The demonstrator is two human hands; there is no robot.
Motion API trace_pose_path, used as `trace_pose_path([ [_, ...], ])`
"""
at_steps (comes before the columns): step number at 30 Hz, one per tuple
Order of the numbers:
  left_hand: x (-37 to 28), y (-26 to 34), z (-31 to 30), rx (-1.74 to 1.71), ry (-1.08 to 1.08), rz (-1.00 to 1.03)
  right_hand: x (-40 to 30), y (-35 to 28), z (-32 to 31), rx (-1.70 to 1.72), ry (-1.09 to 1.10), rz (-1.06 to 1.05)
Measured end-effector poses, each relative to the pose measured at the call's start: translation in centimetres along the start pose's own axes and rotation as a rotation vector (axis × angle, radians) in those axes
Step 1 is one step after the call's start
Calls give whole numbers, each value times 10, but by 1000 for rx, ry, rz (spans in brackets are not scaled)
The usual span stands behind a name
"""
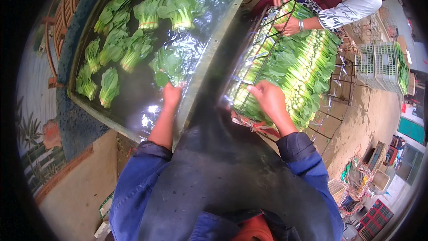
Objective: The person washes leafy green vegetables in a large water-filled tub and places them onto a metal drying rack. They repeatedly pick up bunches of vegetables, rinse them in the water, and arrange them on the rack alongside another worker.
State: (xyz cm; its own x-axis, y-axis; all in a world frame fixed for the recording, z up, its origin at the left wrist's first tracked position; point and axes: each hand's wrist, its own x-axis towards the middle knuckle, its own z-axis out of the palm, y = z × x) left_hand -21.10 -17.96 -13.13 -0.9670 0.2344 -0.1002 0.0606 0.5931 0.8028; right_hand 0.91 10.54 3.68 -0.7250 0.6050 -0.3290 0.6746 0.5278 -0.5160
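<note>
My left hand [172,94] is in the water of the trough at the stem end of a tied bunch of leafy greens [168,62]. Its fingers close around the stems, partly blurred by splash and glare. My right hand [270,98] is over the near end of a wire-frame crate [259,70] packed with rows of banded green bunches [301,77]. The right thumb lies by a metal bar of the crate; the fingers are turned down and partly hidden, so I cannot tell whether they grip anything.
More banded bunches [147,11] float in the water trough [214,45], whose wall runs beside the crate. Across the crate, another person's hands [289,25] touch the greens and frame. A pale plastic crate [378,67] of greens stands at the right.
</note>
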Motion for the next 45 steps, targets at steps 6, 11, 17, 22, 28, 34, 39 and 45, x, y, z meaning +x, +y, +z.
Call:
trace_pose_path([
  [6, -2, 14, -7, -3, 43, 45, 18, 3, -4, -11, -116, -22],
  [11, 6, 24, -12, 42, -121, -169, 16, -6, -11, -68, -140, -12],
  [17, 27, -3, 0, 1, -170, -94, 0, 31, -18, 403, -144, -34],
  [22, 33, -13, 9, -71, -128, -62, -34, 91, -97, 561, -199, 141],
  [28, 49, -1, 12, 107, -207, -78, -245, 405, -228, 1752, 1375, 265],
  [34, 83, -83, 36, 144, -491, -369, -254, 400, -152, 1657, 835, 254],
  [39, 87, -70, 53, -390, -89, -662, -215, 373, -115, 1654, 1048, 660],
  [45, 88, -76, -17, -685, 48, -463, -204, 362, -119, 1424, 972, 726],
])
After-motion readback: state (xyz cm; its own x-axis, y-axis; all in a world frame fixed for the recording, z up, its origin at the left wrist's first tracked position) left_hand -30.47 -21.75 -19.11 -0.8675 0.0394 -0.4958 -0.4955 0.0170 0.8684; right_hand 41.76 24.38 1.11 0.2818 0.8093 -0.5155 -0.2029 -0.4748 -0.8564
